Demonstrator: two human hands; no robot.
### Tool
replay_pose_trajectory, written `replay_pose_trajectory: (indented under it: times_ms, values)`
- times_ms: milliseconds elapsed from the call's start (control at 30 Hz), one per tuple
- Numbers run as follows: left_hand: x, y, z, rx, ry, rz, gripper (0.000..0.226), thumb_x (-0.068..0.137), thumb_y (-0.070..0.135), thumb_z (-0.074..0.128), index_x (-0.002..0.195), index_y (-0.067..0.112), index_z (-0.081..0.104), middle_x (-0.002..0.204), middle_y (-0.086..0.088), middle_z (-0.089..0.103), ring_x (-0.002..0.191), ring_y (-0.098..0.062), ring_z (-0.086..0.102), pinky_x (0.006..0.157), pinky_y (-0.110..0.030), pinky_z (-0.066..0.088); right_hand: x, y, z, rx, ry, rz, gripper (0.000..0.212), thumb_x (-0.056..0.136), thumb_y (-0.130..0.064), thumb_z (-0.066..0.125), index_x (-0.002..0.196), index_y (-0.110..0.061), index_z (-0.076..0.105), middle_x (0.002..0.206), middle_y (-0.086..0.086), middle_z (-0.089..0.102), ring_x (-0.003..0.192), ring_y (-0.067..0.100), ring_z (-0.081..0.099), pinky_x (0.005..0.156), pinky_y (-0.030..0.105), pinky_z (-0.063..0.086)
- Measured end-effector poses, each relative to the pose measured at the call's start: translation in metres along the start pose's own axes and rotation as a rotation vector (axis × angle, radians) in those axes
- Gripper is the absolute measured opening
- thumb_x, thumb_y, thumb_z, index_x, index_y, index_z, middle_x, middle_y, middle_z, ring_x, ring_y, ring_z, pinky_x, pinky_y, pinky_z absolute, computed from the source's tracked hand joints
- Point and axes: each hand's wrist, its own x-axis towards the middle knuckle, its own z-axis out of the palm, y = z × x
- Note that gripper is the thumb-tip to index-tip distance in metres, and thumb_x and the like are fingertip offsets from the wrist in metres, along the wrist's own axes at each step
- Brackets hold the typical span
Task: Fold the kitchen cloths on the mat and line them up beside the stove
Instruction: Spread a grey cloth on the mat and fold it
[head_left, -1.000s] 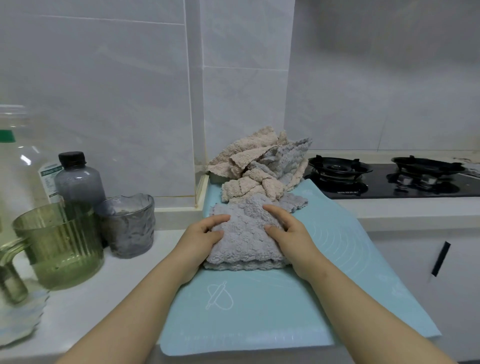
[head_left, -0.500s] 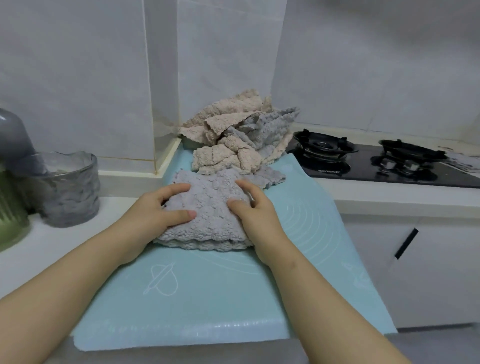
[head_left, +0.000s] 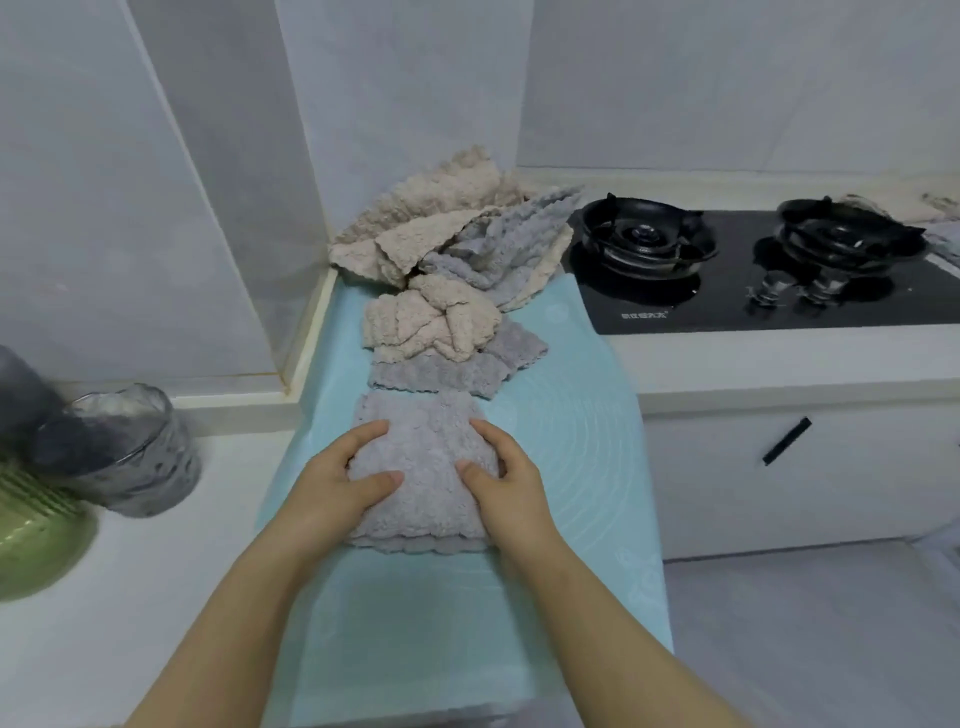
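Observation:
A folded grey cloth (head_left: 423, 467) lies on the light blue mat (head_left: 566, 431), near the middle of the counter. My left hand (head_left: 337, 483) holds its left side, thumb and forefinger on top. My right hand (head_left: 506, 478) holds its right side the same way. Behind it another grey cloth (head_left: 441, 371) lies flat. Further back is a loose pile of beige and grey cloths (head_left: 447, 260) against the wall corner. The black gas stove (head_left: 727, 280) is at the right of the pile.
A grey glass cup (head_left: 124, 452) and a green ribbed jug (head_left: 36, 530) stand on the white counter at the left. The mat's right edge hangs over a white cabinet with a black handle (head_left: 786, 440). Tiled walls close off the back.
The folded grey cloth has come toward me between both hands, away from the pile, uncovering the flat grey cloth behind it. The camera has turned to the right and tilted down.

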Motion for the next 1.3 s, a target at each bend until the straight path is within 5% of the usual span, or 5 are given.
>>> replay_pose_trajectory:
  times_ms: [400, 733, 933, 1100, 1300]
  values:
    - [-0.066, 0.069, 0.248, 0.013, -0.251, 0.042, 0.034, 0.09, 0.006, 0.056, 0.116, 0.027, 0.055, 0.129, -0.003, 0.052, 0.112, -0.015, 0.053, 0.089, -0.021, 0.044, -0.096, -0.019, -0.265, 0.298, 0.177, 0.195, 0.056, 0.09, -0.01, 0.057, 0.138, -0.028, 0.037, 0.132, 0.001, 0.052, 0.114, 0.019, 0.056, 0.102, 0.039, 0.045]
    - [-0.064, 0.102, 0.456, -0.037, -0.531, -0.029, 0.035, 0.088, 0.002, 0.056, 0.113, 0.026, 0.056, 0.114, -0.006, 0.06, 0.085, -0.01, 0.061, 0.056, -0.013, 0.049, -0.134, -0.018, -0.456, 0.321, 0.494, 0.174, 0.059, 0.087, -0.002, 0.059, 0.132, -0.034, 0.039, 0.12, 0.0, 0.056, 0.107, 0.023, 0.059, 0.078, 0.033, 0.054]
    - [-0.011, 0.12, 0.586, -0.079, -0.667, -0.039, 0.033, 0.093, 0.002, 0.049, 0.114, 0.025, 0.057, 0.112, -0.003, 0.06, 0.089, -0.012, 0.061, 0.065, -0.02, 0.05, -0.093, -0.008, -0.567, 0.288, 0.655, 0.17, 0.054, 0.087, 0.0, 0.058, 0.131, -0.028, 0.044, 0.119, 0.006, 0.056, 0.104, 0.025, 0.06, 0.068, 0.028, 0.054]
    - [0.061, 0.145, 0.69, -0.06, -0.697, 0.0, 0.033, 0.093, 0.005, 0.049, 0.102, 0.036, 0.059, 0.13, -0.003, 0.053, 0.116, -0.021, 0.053, 0.1, -0.039, 0.045, -0.018, -0.013, -0.667, 0.214, 0.72, 0.193, 0.047, 0.088, -0.003, 0.057, 0.127, -0.027, 0.045, 0.108, 0.004, 0.059, 0.089, 0.02, 0.062, 0.057, 0.024, 0.049]
    - [0.124, 0.186, 0.788, -0.069, -0.7, -0.02, 0.033, 0.094, 0.003, 0.046, 0.113, 0.028, 0.057, 0.128, -0.002, 0.054, 0.111, -0.019, 0.055, 0.08, -0.024, 0.049, 0.06, -0.021, -0.762, 0.202, 0.759, 0.185, 0.043, 0.089, -0.003, 0.055, 0.123, -0.028, 0.047, 0.108, 0.003, 0.061, 0.093, 0.022, 0.064, 0.057, 0.027, 0.051]
